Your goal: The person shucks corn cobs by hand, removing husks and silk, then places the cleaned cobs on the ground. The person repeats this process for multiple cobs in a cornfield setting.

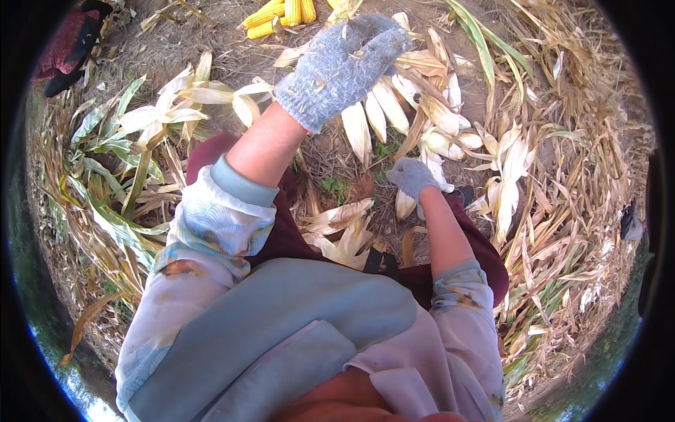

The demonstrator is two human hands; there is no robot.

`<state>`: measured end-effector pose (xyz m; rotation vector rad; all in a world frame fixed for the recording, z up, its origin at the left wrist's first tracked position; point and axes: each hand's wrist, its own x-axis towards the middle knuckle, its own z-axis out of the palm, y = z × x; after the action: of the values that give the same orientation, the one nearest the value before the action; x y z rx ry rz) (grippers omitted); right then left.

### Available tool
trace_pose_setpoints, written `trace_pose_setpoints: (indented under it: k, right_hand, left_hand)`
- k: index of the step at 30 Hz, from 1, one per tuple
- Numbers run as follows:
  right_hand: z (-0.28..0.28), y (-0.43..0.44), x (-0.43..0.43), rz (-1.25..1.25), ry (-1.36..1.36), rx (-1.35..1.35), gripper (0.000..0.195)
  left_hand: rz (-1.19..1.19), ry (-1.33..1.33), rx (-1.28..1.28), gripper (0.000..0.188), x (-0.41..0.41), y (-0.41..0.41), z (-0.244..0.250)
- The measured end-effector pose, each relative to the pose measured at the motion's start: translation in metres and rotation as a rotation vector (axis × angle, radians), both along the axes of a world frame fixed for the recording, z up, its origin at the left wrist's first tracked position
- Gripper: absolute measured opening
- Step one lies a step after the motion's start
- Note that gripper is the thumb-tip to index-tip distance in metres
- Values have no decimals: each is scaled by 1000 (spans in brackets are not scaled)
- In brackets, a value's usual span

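Observation:
My left hand (pixel 345 66), in a grey knit glove with bits of husk stuck to it, reaches forward over a pile of corn ears still in pale husks (pixel 391 108). Its back faces me, so the palm and whatever may be under it are hidden. My right hand (pixel 414 179), gloved the same way, is closer to my body with its fingers curled. Pale husked ears lie just in front of it (pixel 443 142), and another ear (pixel 405 204) shows below it. Whether that hand grips anything is not visible. Bare yellow corn cobs (pixel 279 18) lie together beyond my left hand.
Peeled-open husks (pixel 161 108) lie to the left and more (pixel 348 232) between my legs. Dry stalks and leaves (pixel 559 221) cover the ground at right; greener leaves (pixel 105 137) spread at left. A person's leg and dark shoe (pixel 68 53) show at upper left.

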<state>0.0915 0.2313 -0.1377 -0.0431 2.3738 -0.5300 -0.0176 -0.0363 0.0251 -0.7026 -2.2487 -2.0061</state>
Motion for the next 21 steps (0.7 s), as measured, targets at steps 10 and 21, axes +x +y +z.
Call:
trace_pose_setpoints:
  k: [10, 21]
  right_hand:
    - [-182, -17, -34, -495, 321, -15, 54]
    - [-165, -23, -60, -318, 89, 19, 41]
  left_hand:
    - [48, -72, -86, 30, 4, -4, 18]
    - [78, -207, -14, 30, 6, -7, 18]
